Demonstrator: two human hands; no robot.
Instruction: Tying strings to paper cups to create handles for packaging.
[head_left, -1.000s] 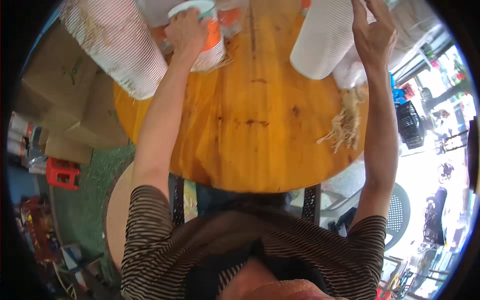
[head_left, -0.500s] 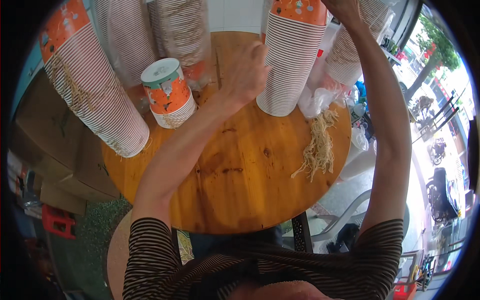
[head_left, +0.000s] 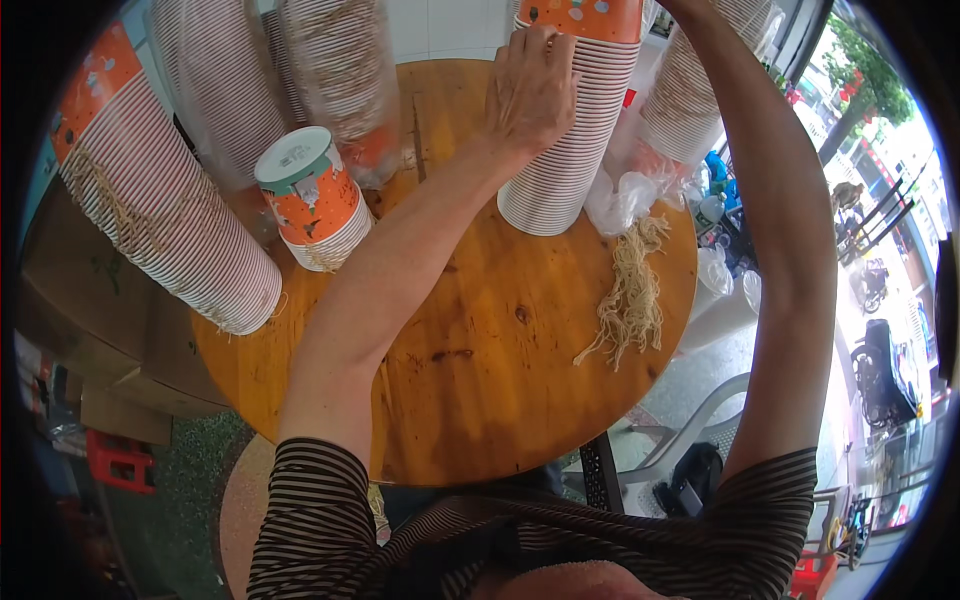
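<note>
A tall stack of white-rimmed paper tubs, orange at its top, stands on the far middle of the round wooden table. My left hand is against its left front side, fingers curled in below the orange part; what they hold, if anything, is hidden. My right hand reaches up beside the stack's top right and is mostly cut off by the upper edge, its fingers out of sight. A loose bundle of pale strings lies on the table to the right of the stack.
To the left leans a tall tub stack with strings on it; beside it is a short upside-down orange stack. Bagged tub stacks stand behind. Cardboard boxes lie left of the wooden table, a grey chair right.
My left hand has moved up and right, from beside the tall stack onto its front left side. The view has shifted slightly; my right hand stays near the stack's top.
</note>
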